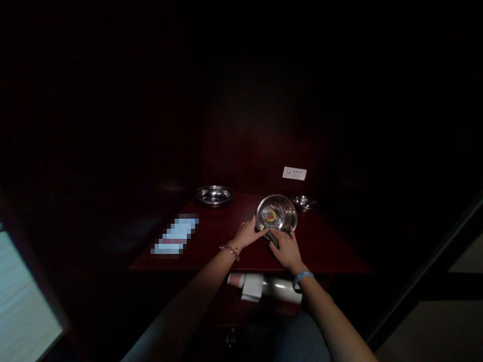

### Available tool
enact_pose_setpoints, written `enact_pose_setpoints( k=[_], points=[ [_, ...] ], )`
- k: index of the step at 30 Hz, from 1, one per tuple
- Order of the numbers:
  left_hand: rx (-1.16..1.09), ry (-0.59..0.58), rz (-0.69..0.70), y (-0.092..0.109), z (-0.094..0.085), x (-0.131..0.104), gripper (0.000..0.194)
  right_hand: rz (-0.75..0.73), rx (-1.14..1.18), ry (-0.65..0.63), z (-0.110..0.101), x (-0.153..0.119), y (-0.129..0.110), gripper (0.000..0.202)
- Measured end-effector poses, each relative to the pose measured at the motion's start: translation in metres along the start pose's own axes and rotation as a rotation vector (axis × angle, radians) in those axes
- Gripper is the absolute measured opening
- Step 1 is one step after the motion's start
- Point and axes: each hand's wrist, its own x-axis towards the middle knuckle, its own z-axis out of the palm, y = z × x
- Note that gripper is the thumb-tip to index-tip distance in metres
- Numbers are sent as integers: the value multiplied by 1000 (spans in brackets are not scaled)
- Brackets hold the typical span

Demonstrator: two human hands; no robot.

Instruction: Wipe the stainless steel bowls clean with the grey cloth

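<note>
Item in hand: one steel pan (281, 212), located at the near middle of the table (211, 226), its inside facing the wearer and a coloured label (271, 215) visible on its floor. Whether its base touches the table cannot be determined.

Grip: the left hand (247, 234) is partly curled at the pan's near left edge, its thumb reaching along the rim toward the right fingers. The right hand (285, 247) is bent over the dark handle (272, 240), fingers at the near rim. Both appear closed on the pan; the hidden fingertips and the firmness of hold cannot be verified.

Surroundings: a dish (215, 196) stands at the rear left, well apart from the pan. A bowl (305, 203) stands just behind it at the right; contact between the two cannot be confirmed.

Handling assessment: two-handed support suits this item, as the handle alone would probably let it twist. The left hand should steady the rim while the right governs the tilt. Clearance at the bowl warrants attention, since a sideways swing could knock it.
</note>
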Motion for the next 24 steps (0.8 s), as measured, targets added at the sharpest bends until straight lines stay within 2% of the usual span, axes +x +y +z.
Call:
enact_pose_setpoints(
  k=[8, 12, 15, 20, 24],
  points=[
    [-6, -13, -15, -2, 0, 2, 45, -26, 21, -18, 0, 0, -1, 48],
    [1, -5, -27, 2, -2, 1, 43, -12, 6, -14, -1, 0, -2, 47],
    [-17, -5, -34, 4, -3, 0, 49, -13, -9, -20, -1, 0, -2, 47],
    [-58, -15, -51, 7, -4, -2, 72, -17, -14, -26, 0, 0, -1, 47],
    [-47, -27, -69, 6, -2, -1, 70, -21, -24, -29, -1, 0, -2, 48]
  ],
)
